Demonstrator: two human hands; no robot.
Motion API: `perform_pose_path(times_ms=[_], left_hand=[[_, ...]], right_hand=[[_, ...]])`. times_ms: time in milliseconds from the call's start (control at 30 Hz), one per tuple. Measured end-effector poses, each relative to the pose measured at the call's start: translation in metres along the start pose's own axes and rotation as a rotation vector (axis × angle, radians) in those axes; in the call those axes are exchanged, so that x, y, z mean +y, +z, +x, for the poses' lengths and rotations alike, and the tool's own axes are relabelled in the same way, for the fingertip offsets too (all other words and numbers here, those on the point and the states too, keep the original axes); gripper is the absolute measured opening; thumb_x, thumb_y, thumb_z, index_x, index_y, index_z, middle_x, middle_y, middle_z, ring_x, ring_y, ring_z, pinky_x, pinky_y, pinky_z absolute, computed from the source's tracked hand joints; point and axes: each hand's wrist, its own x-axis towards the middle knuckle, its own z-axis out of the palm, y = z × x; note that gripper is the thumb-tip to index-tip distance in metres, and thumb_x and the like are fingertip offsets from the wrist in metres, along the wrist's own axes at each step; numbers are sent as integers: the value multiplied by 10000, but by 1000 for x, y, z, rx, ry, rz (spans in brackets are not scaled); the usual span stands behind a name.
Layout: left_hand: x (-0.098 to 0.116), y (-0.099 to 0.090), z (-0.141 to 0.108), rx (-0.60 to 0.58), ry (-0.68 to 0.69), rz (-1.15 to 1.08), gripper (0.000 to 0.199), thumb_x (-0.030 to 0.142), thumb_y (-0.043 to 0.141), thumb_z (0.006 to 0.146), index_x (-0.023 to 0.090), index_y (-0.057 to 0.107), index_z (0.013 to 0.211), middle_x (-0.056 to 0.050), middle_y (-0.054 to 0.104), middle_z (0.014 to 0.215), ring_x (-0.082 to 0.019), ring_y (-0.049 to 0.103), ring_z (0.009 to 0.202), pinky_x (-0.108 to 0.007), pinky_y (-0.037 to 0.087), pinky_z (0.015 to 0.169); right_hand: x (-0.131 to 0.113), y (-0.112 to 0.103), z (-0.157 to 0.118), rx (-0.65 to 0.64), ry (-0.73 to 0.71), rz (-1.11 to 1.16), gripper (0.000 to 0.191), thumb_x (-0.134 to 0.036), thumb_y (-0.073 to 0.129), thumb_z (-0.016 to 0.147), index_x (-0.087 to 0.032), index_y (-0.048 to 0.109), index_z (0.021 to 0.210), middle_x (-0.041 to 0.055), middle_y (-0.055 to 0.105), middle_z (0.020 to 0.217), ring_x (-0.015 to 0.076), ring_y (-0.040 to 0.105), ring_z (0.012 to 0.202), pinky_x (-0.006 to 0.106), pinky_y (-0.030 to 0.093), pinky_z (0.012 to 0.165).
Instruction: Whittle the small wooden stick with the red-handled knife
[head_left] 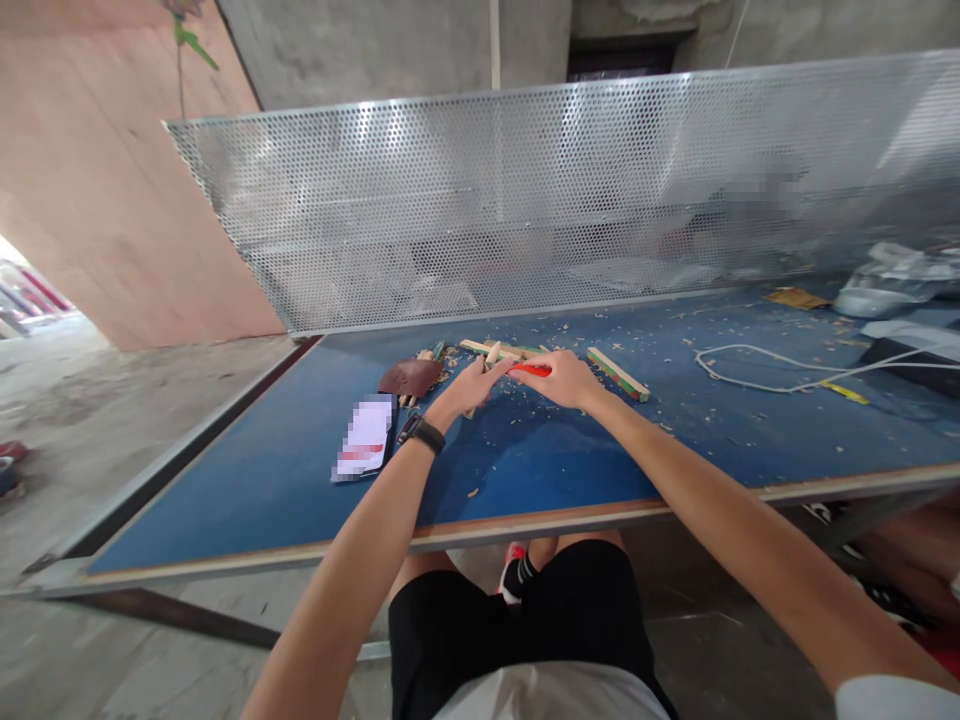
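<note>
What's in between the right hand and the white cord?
The head view shows a wooden strip with red and green colouring between the right hand and the white cord, plus scattered shavings.

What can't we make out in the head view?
All in the head view:
- Red tool: working end, hidden at the fingers.
- Pale stick: middle, covered by the left hand.
- Sticks under the brown sheet: number, covered by it.
- Phone: screen text, pixelated.
- Black object: far end, cut off by the right edge.
</note>
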Motion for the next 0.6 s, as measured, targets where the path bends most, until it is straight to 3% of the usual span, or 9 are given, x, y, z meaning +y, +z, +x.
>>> perform_pose_path(times_ms=[100,267,433,600], left_hand=[[0,0,3,-38,-12,91,584,792,666,871,239,488,813,29,479,616,-104,432,491,-264,287,485],[7,5,1,86,-1,136,544,751,597,950,219,522,871,35,488,630,-107,449,532,-268,312,544],[11,10,-2,54,44,161,508,690,566,995,225,476,813,34,483,632,-103,443,515,-277,315,530],[10,9,-1,-2,27,158,516,718,622,950,234,485,836,34,504,637,-99,449,480,-275,336,489]], right_hand=[[-6,4,-1,66,-2,-95,506,-709,617,949,-333,867,1177,61,834,946,273,738,831,332,424,626],[-11,7,0,142,15,-166,525,-702,580,975,-320,859,1203,83,830,934,282,731,817,336,405,621],[2,1,2,22,-50,-32,575,-734,562,970,-271,871,1112,66,801,829,246,687,727,337,382,614],[13,-3,3,-44,-68,44,595,-761,582,942,-243,860,1036,48,776,802,226,657,719,335,385,645]])
